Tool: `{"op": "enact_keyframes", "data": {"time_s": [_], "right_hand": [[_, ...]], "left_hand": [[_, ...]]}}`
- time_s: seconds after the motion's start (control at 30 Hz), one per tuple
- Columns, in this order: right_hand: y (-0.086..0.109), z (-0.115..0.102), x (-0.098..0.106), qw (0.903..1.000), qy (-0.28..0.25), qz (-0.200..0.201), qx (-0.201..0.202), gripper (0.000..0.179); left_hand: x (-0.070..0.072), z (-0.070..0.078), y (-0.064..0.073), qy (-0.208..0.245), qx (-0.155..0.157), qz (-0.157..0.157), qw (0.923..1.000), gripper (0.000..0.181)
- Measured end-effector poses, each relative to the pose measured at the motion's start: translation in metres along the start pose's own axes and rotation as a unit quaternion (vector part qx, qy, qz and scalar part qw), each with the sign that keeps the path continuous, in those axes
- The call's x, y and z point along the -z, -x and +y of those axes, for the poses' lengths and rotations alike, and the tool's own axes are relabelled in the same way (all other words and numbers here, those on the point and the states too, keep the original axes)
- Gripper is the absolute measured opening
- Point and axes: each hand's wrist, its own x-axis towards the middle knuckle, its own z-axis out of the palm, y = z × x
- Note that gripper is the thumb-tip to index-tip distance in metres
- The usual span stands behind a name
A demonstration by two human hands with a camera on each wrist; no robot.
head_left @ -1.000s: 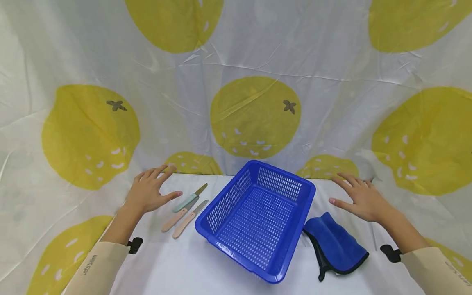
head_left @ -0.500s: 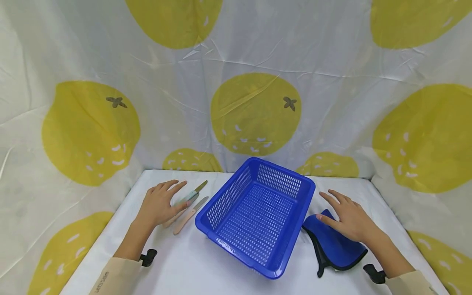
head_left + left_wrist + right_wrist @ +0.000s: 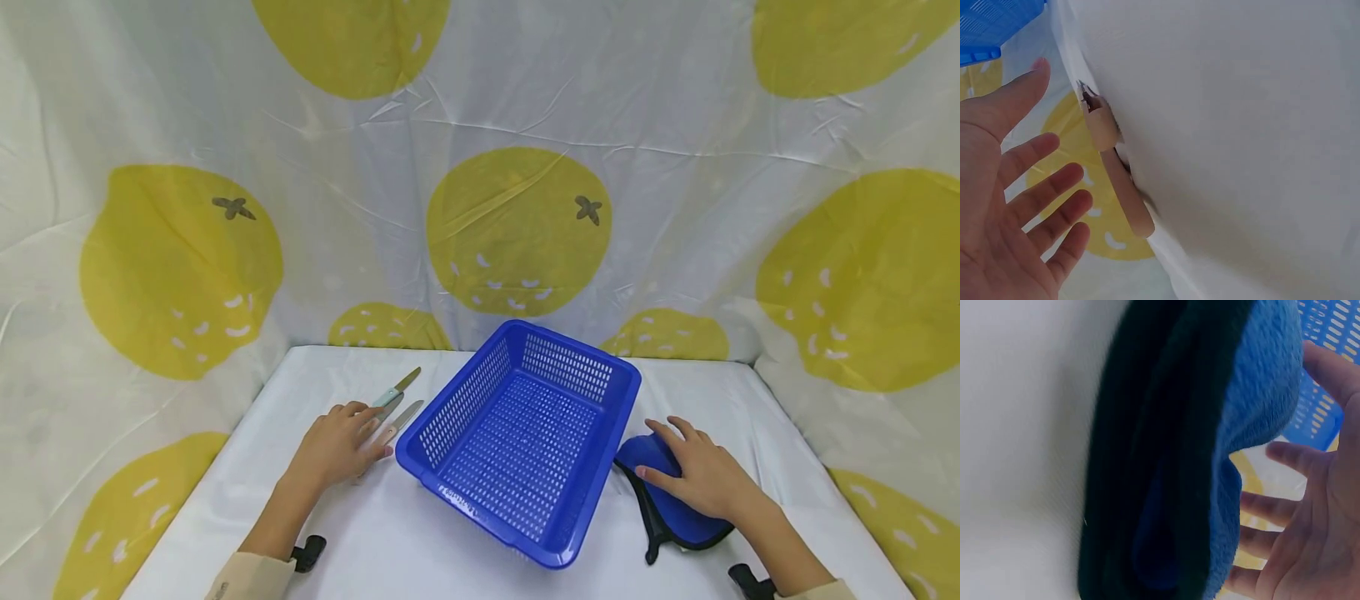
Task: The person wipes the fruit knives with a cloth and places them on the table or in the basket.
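My left hand [image 3: 337, 446] hovers over three small knives left of centre, its fingers loosely spread in the left wrist view and apart from the handles. One knife has a mint handle [image 3: 386, 397]; the hand partly hides the two pinkish-handled ones, whose nearer knife handle [image 3: 1127, 194] shows in the left wrist view. Over a folded blue cloth [image 3: 647, 451] with black edging is my right hand [image 3: 705, 479]. Its fingers are extended along the cloth's fuzzy side [image 3: 1266, 381]; whether they touch it I cannot tell.
Between the hands a blue perforated plastic basket [image 3: 517, 454] stands at an angle on the white-covered table [image 3: 420, 542]. Behind and at both sides hangs a white curtain [image 3: 675, 250] printed with large yellow lemons.
Both hands have come down towards the table: the left one inward over the knives, the right one inward over the blue cloth. Basket, knives and cloth stay in place.
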Motion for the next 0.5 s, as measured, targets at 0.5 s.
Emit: {"op": "enact_keyframes", "data": {"time_s": [0.5], "right_hand": [[0.007, 0.001, -0.018, 0.9996, -0.01, -0.017, -0.021, 0.089]], "left_hand": [[-0.007, 0.006, 0.006, 0.03, 0.02, -0.025, 0.999, 0.055]]}}
